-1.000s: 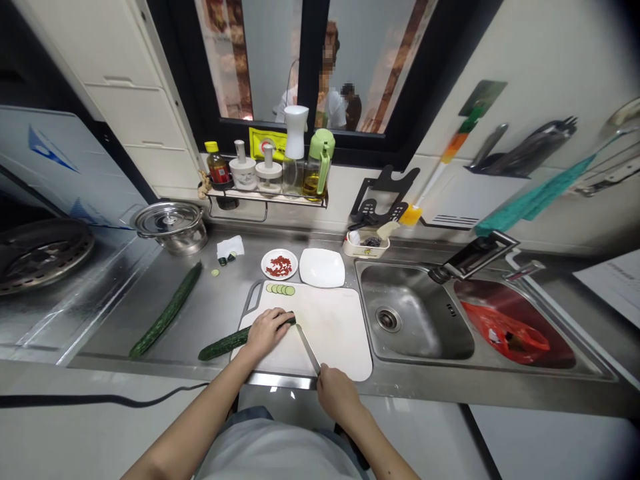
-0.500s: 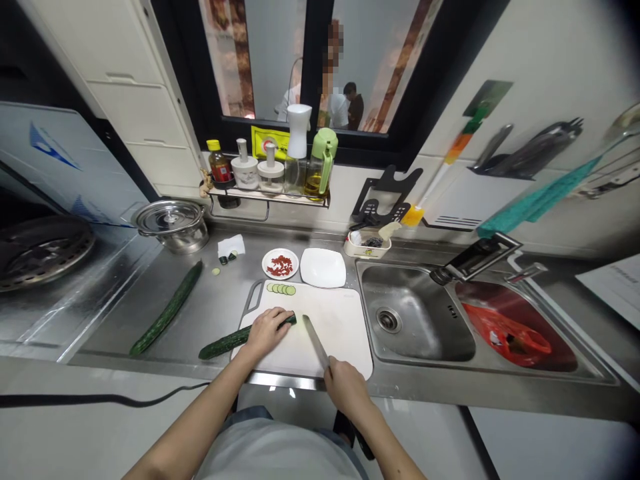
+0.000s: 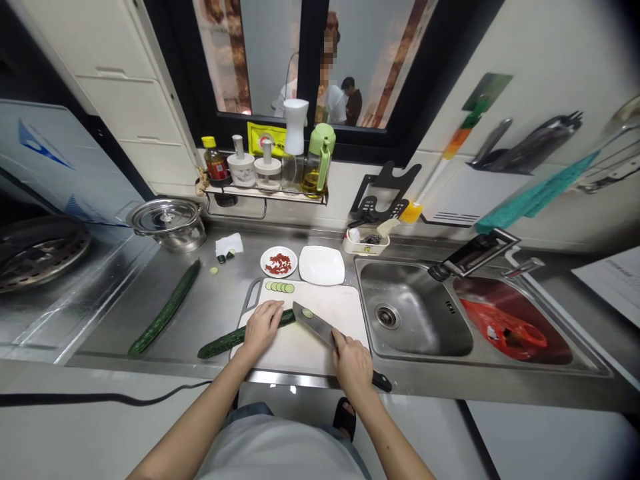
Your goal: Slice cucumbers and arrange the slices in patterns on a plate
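1. The cucumber was laid partly on the cutting board, its outer end extending past the board's left edge.
2. It was held down by the left hand, the grip closed over it with bent fingers.
3. The knife was held at the cucumber's cut end by the right hand, the grip closed firmly; a slice was carried on the blade.
4. Cut slices were lined up near the board's far edge.
5. Beyond them, red pieces were held on a round plate, beside a white dish.
6. Another cucumber was seen left on the worktop.
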Action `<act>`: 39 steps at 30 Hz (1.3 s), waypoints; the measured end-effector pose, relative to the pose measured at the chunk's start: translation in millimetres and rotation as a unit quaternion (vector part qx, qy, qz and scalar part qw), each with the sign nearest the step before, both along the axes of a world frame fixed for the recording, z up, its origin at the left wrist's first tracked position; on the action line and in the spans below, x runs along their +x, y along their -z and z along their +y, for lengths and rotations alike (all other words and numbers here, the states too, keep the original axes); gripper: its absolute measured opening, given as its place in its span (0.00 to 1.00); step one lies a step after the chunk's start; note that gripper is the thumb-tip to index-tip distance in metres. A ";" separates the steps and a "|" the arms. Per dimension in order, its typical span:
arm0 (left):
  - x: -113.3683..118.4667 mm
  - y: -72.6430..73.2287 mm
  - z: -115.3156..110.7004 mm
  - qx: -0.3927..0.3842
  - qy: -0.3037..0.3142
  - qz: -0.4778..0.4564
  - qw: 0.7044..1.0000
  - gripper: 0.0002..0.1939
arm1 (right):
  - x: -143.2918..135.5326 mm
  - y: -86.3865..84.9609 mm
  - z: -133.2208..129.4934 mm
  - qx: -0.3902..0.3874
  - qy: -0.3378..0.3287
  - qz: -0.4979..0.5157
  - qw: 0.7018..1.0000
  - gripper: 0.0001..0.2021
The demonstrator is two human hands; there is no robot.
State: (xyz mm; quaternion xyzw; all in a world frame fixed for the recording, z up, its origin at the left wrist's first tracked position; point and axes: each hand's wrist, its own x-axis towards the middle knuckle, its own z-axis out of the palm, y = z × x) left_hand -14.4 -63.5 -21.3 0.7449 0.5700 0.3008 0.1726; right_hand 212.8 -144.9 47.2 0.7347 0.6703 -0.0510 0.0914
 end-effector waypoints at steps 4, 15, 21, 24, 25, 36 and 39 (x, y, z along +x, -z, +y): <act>3.2 -21.8 8.1 -0.019 0.041 -0.038 0.998 0.18 | 4.8 3.8 -0.7 0.051 -0.030 -0.014 0.998 0.24; 16.7 -46.1 16.9 -0.095 0.151 -0.038 0.983 0.15 | 14.6 9.7 -0.6 0.145 -0.111 -0.025 0.983 0.23; 21.1 -41.8 16.8 -0.106 0.155 -0.070 0.980 0.13 | 17.2 16.4 -1.0 0.132 -0.109 -0.016 0.985 0.22; 26.6 -40.4 17.5 -0.107 0.147 -0.087 0.979 0.08 | 17.4 19.7 -0.9 0.109 -0.093 -0.008 0.990 0.23; 28.4 -40.1 18.2 -0.107 0.141 -0.092 0.980 0.07 | 17.3 20.4 -0.8 0.096 -0.084 -0.005 0.992 0.22; 28.8 -15.1 60.2 -0.176 -0.056 -0.131 0.974 0.07 | 29.7 25.8 -2.8 0.030 0.026 0.047 0.998 0.23; 30.6 -11.1 74.4 -0.186 -0.074 -0.102 0.974 0.07 | 31.6 26.5 -1.7 0.038 0.042 0.069 0.996 0.23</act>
